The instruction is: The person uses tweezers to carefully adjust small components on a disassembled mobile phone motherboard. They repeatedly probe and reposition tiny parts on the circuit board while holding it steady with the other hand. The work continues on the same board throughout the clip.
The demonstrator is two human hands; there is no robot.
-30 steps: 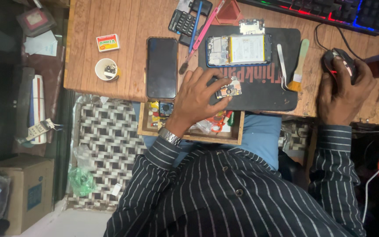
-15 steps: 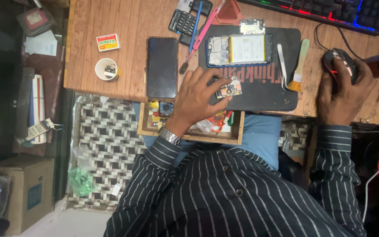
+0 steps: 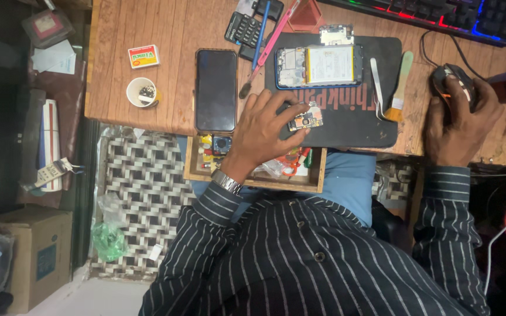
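Observation:
My left hand (image 3: 267, 126) rests on the near edge of a black mat (image 3: 352, 120) and pinches a small circuit board (image 3: 304, 119) between thumb and fingers. Beyond it on the mat lies an opened phone (image 3: 317, 66) with its battery and boards showing. My right hand (image 3: 458, 123) covers a black computer mouse (image 3: 452, 82) at the right of the wooden desk (image 3: 147, 111). Tweezers (image 3: 376, 76) and a small brush (image 3: 398, 88) lie on the mat between the two hands.
A dark phone screen (image 3: 216, 89) lies left of the mat, with a white cup of small parts (image 3: 142, 92) and a small box (image 3: 144, 56) further left. A pulled-out drawer (image 3: 253, 169) of parts sits under my left wrist. A backlit keyboard (image 3: 458, 17) runs along the far right.

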